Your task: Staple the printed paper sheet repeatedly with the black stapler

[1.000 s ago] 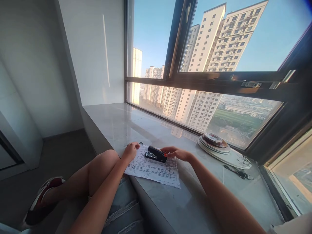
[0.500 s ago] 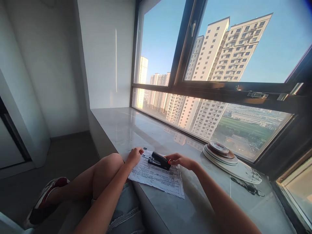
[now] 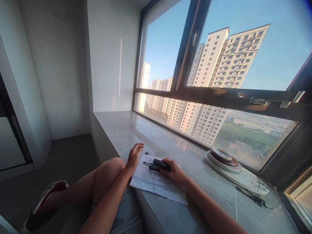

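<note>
Grey surface (image 3: pixel 117 125) beneath the window (image 3: pixel 219 93): over the paper (image 3: pixel 156 187), my right hand (image 3: pixel 174 171) grips the stapler (image 3: pixel 160 164) by its right end; my left hand (image 3: pixel 134 157), loosely spread, is left of it.

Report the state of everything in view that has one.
Stapler: held over the paper, metal part jutting from its front.
Printed paper: flat on the ledge.
Right hand: gripping the stapler.
Left hand: empty, raised, fingers loosely bent.
Plates: stacked.
Scissors-like item: lying down; open or shut unclear.
Window: cannot tell whether latched.
</note>
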Available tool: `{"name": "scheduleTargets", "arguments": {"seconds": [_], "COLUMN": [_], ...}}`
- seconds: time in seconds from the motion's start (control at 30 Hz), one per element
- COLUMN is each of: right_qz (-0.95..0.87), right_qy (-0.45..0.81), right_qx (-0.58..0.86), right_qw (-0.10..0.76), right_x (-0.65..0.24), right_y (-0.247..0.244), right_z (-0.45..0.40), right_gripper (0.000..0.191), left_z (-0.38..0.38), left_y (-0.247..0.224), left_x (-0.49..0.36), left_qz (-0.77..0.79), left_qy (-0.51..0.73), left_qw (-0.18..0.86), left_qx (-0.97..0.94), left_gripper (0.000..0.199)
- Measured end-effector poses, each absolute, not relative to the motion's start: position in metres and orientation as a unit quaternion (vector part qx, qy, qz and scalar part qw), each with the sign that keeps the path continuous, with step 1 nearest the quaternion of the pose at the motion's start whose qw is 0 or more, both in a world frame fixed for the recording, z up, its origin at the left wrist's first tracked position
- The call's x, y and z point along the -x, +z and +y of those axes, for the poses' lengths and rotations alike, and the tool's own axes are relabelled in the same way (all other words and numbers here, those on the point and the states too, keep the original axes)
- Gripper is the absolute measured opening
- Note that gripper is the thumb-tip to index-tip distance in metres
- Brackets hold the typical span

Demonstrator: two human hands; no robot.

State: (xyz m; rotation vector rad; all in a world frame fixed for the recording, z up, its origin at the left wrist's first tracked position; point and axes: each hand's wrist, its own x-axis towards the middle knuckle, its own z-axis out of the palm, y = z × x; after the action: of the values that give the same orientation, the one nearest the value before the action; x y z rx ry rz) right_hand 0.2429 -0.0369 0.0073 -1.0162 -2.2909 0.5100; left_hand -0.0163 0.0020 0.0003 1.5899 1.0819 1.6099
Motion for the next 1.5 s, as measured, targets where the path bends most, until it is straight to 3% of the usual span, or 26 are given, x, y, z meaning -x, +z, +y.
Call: {"name": "scheduleTargets", "arguments": {"seconds": [0.13,0.2,0.3,0.37,0.47,0.6,0.73,0.8,0.87,0.97,1.1,1.37,1.5], "right_qz": [-0.871,-0.882,-0.894,-0.896,-0.888,-0.838,-0.766,-0.727,-0.698,-0.683,-0.710,-0.808,-0.824], "right_qy": [0.024,-0.084,-0.174,-0.196,-0.186,-0.066,0.148,0.240,0.306,0.359,0.409,0.404,0.354], "right_qx": [0.345,0.320,0.289,0.279,0.292,0.359,0.420,0.435,0.440,0.440,0.404,0.310,0.303], "right_qw": [0.349,0.337,0.296,0.283,0.302,0.406,0.464,0.473,0.475,0.459,0.406,0.296,0.323], "right_x": [-0.240,-0.237,-0.235,-0.234,-0.233,-0.233,-0.246,-0.257,-0.267,-0.274,-0.274,-0.275,-0.276], "right_y": [0.002,0.001,0.000,-0.001,0.000,0.003,0.003,0.001,-0.002,-0.003,0.004,0.012,0.018], "right_z": [-0.039,-0.042,-0.045,-0.046,-0.046,-0.041,-0.030,-0.023,-0.019,-0.017,-0.023,-0.029,-0.025], "right_gripper": [0.036,0.047,0.058,0.060,0.059,0.048,0.025,0.027,0.028,0.028,0.029,0.047,0.053], "left_z": [0.004,0.003,-0.001,-0.003,-0.002,0.002,-0.005,-0.013,-0.020,-0.025,-0.023,-0.009,-0.006], "left_y": [0.001,0.002,0.003,0.002,-0.003,-0.008,-0.001,0.004,0.007,0.006,0.002,-0.003,0.001], "left_x": [0.012,0.012,0.014,0.015,0.015,0.012,0.013,0.016,0.018,0.020,0.020,0.017,0.014], "left_qz": [0.335,0.311,0.299,0.281,0.281,0.362,0.414,0.439,0.448,0.449,0.456,0.462,0.455], "left_qy": [0.621,0.577,0.514,0.507,0.501,0.504,0.495,0.435,0.351,0.272,0.264,0.359,0.424], "left_qw": [0.559,0.662,0.731,0.736,0.714,0.604,0.349,0.221,0.174,0.160,0.134,0.170,0.210], "left_qx": [-0.436,-0.363,-0.334,-0.351,-0.401,-0.500,-0.680,-0.755,-0.804,-0.836,-0.839,-0.793,-0.754], "left_gripper": [0.028,0.033,0.038,0.029,0.016,0.019,0.025,0.024,0.019,0.015,0.023,0.020,0.023]}}
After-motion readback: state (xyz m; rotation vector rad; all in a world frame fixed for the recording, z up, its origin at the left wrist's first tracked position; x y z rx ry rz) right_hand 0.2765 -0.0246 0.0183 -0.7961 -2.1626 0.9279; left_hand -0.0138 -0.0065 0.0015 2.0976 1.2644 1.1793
